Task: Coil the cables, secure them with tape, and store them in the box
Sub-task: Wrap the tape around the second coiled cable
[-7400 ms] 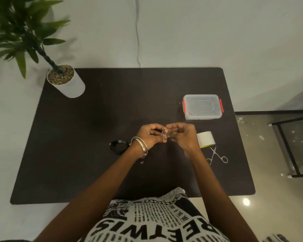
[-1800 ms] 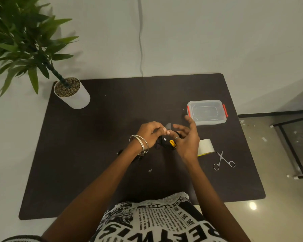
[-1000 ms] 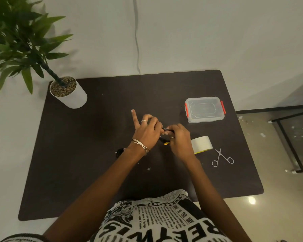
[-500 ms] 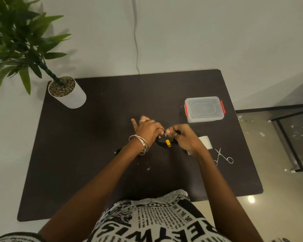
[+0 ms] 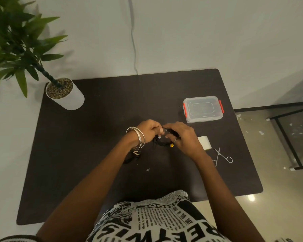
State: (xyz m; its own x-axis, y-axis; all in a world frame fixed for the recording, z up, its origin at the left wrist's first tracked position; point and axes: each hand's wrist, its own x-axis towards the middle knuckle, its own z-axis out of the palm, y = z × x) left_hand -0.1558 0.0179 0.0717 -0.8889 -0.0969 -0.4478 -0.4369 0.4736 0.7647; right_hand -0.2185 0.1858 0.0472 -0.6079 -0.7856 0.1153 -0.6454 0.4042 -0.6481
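**Two cables, neither boxed yet**

Both hands meet over the middle of the table, working one black cable coiled into a small loop with a yellow plug end showing at its lower edge. The left hand has its fingers curled round the loop's left side; the right hand curls over the right side and top, pinching the strands together. A glint between the two thumbs may be a strip of clear tape going round the coil — too small to be sure.

A second dark bundle lies on the table under the left wrist; whether it is taped I cannot tell.

The tape roll sits just beside the right hand, with the scissors near it on the right. The box stands beyond the hands, lid on and red clips at each side, apparently with nothing inside.

My judgement: coiling of this cable looks done and its binding is under way. What remains is finishing that wrap, opening the box, and putting both coils in — so the task is roughly at its midpoint.
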